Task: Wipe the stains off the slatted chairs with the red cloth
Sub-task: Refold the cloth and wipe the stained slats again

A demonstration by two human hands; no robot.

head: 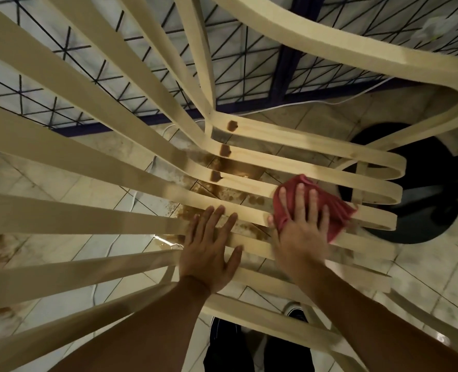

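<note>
A cream slatted chair (93, 146) fills the view, its curved slats bending from backrest to seat. Brown stains (224, 150) sit on the slats at the bend, with another stain (232, 125) above. My right hand (300, 224) presses the red cloth (335, 208) flat onto the seat slats right of the stains, fingers straight. My left hand (209, 245) rests flat on the slats beside it, fingers spread, holding nothing.
Brown splashes (222, 194) mark the tiled floor under the slats. A white cable (131, 200) runs across the floor. A black round base (421, 189) stands at the right, a barred window frame (284, 68) behind. My dark shoes (228, 342) show below.
</note>
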